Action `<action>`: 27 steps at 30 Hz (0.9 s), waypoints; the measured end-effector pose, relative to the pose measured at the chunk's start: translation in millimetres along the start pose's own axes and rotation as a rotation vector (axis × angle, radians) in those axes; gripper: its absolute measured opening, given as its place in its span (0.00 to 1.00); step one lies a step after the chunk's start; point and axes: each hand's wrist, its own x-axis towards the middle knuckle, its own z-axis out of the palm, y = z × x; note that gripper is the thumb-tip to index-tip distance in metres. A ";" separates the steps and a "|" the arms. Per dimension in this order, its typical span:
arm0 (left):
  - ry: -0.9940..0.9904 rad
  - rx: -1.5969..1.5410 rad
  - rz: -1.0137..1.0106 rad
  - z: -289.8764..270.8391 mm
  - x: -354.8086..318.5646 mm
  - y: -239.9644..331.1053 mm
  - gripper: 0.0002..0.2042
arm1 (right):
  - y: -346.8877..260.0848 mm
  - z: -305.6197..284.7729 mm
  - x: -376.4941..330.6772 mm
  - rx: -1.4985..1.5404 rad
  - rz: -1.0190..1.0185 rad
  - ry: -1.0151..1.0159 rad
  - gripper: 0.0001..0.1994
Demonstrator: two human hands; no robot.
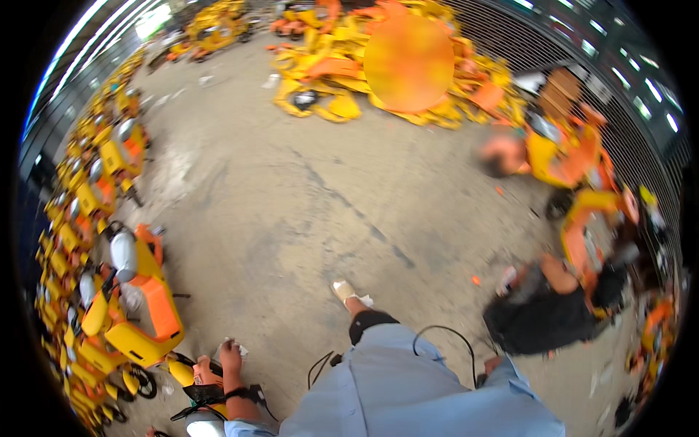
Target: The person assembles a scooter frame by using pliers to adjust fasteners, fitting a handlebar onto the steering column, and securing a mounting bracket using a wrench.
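My left hand (231,357) is low in front of me with its fingers curled in, and a small whitish scrap shows beside it; what the fingers hold cannot be made out. Close by on its left is a yellow and orange scooter (183,373), partly cut off by the lower edge. My right hand (491,364) hangs at my side, mostly covered by the light blue sleeve (513,386), and its fingers are hidden. A black cable (453,328) loops out beside it.
Rows of yellow scooters (149,302) line the left. Yellow and orange body panels (328,69) are heaped at the back. On the right, a person in dark clothing (539,309) is low beside a scooter frame (579,229); another person (502,153) bends by a scooter farther off.
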 end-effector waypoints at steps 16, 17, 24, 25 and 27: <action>-0.122 -0.456 -1.038 -30.7 206.9 -66.5 0.10 | -915.5 -798.0 150.4 0.615 -0.968 0.600 0.16; -0.163 -0.450 -1.092 -20.3 233.4 -63.2 0.11 | -952.4 -839.7 143.5 0.672 -1.049 0.591 0.14; -0.802 0.406 -0.408 -53.0 494.9 -72.8 0.14 | -1097.3 -893.2 320.6 0.334 -0.867 0.688 0.14; -0.730 0.362 -0.480 -77.1 544.6 -76.4 0.13 | -1089.4 -868.9 338.8 0.218 -0.638 0.473 0.18; -0.571 0.348 -0.444 -127.1 668.4 -76.2 0.13 | -1053.3 -850.7 382.9 -0.105 -0.563 0.239 0.18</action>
